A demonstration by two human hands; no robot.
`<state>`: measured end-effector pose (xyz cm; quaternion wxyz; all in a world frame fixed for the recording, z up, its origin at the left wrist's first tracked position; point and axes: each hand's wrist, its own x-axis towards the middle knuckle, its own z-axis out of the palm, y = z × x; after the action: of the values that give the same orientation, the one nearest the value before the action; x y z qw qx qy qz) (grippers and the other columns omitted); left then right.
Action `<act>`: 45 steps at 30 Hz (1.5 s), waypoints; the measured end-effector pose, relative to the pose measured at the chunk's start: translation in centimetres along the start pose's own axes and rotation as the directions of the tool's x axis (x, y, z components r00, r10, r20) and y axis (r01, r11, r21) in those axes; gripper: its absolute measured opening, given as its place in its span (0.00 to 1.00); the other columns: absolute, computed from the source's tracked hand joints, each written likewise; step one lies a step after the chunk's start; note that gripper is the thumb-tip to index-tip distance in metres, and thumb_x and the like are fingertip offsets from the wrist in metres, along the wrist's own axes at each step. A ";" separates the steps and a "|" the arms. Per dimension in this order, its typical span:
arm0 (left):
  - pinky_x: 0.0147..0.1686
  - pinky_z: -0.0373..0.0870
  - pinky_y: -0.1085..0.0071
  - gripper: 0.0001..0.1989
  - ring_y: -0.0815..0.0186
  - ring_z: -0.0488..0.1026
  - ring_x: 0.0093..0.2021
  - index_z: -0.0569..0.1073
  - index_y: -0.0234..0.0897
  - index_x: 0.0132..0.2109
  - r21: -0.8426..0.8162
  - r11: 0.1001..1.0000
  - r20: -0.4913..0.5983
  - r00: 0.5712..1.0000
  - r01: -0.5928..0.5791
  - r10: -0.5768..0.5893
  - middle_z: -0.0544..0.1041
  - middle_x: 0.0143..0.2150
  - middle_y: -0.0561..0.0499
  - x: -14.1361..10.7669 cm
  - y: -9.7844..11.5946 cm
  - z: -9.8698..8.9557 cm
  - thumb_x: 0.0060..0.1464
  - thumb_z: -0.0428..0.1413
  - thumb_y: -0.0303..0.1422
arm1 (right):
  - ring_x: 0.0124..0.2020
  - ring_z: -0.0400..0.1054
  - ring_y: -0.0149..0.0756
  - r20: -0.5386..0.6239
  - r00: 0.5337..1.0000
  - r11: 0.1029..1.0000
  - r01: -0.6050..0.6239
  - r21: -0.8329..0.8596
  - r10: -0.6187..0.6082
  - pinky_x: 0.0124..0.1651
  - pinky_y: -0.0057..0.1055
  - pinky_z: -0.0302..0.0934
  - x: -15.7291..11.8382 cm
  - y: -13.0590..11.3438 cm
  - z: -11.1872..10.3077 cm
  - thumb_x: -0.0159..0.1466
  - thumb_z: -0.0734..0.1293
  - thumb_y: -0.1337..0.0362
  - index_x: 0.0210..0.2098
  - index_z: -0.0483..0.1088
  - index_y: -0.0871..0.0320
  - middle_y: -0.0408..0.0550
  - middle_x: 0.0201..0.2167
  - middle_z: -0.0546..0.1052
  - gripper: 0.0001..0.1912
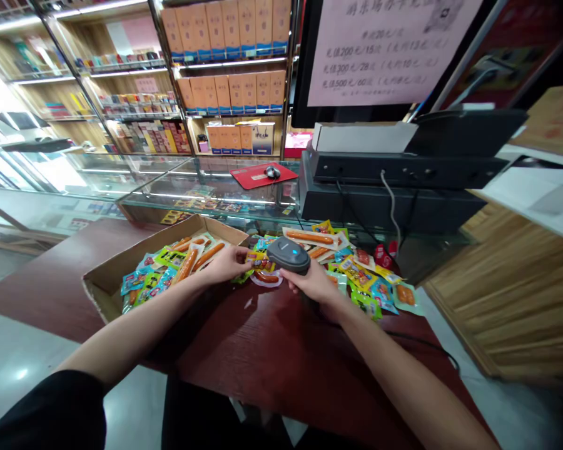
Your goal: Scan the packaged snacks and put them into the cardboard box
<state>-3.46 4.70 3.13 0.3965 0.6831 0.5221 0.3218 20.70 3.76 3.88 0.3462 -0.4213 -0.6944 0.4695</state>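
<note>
My left hand pinches a small yellow snack packet above the dark red table. Wrapped round the handle of a black barcode scanner is my right hand; the scanner's head, with a blue light on top, is just beside the packet. A clear-wrapped sausage lies on the table beneath the two. On the left stands an open cardboard box of sausages and bright snack packets. To the right of the scanner spreads a loose pile of snack packets.
Behind the table is a glass display counter with a red mouse pad and a mouse. Black cash-register equipment with hanging cables stands at the back right. A cable trails over the table's right side.
</note>
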 end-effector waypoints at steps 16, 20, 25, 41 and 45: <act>0.48 0.70 0.67 0.24 0.65 0.76 0.40 0.73 0.33 0.41 -0.539 0.842 -0.095 0.992 0.023 -0.088 0.80 0.41 0.48 0.3 1.3 -0.3 0.38 0.69 0.39 | 0.45 0.74 0.45 -0.085 0.975 0.955 0.183 -0.231 -0.208 0.49 0.39 0.67 0.4 1.9 -1.2 0.56 0.70 0.59 0.46 0.74 0.59 0.51 0.43 0.80 0.19; 0.42 0.72 0.68 0.23 0.65 0.77 0.37 0.73 0.34 0.42 -0.539 0.839 0.009 0.996 0.080 -0.089 0.80 0.38 0.49 0.0 1.8 0.4 0.41 0.68 0.41 | 0.39 0.75 0.43 -0.019 0.989 0.950 0.136 -0.281 -0.147 0.42 0.36 0.69 -0.2 1.2 -0.5 0.56 0.70 0.59 0.42 0.75 0.58 0.49 0.38 0.81 0.16; 0.44 0.73 0.65 0.26 0.61 0.78 0.40 0.75 0.33 0.48 -0.467 0.877 0.090 0.993 0.114 -0.082 0.81 0.42 0.46 -0.2 1.9 0.8 0.42 0.67 0.41 | 0.37 0.75 0.42 0.038 0.989 0.950 0.146 -0.276 -0.141 0.39 0.33 0.69 -0.6 0.5 -0.5 0.56 0.70 0.61 0.42 0.74 0.57 0.47 0.37 0.81 0.15; 0.37 0.73 0.68 0.28 0.60 0.78 0.37 0.76 0.36 0.53 -0.293 0.953 -0.144 0.982 0.078 -0.124 0.81 0.41 0.46 0.2 0.6 0.3 0.45 0.64 0.44 | 0.42 0.74 0.43 0.015 0.988 0.952 0.151 -0.266 -0.153 0.45 0.35 0.67 -0.1 0.4 -2.5 0.54 0.70 0.63 0.44 0.75 0.59 0.49 0.40 0.81 0.18; 0.36 0.72 0.69 0.28 0.61 0.78 0.36 0.76 0.35 0.53 -0.280 0.957 -0.124 0.986 0.074 -0.112 0.81 0.41 0.46 0.1 0.6 0.3 0.45 0.64 0.44 | 0.42 0.74 0.43 0.012 0.988 0.955 0.154 -0.254 -0.156 0.45 0.36 0.67 -0.1 0.6 -2.5 0.54 0.70 0.63 0.45 0.75 0.59 0.50 0.41 0.81 0.18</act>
<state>-2.86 4.68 3.54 0.4648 0.5723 0.5303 0.4185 23.05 4.72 4.10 0.3278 -0.4081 -0.7785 0.3464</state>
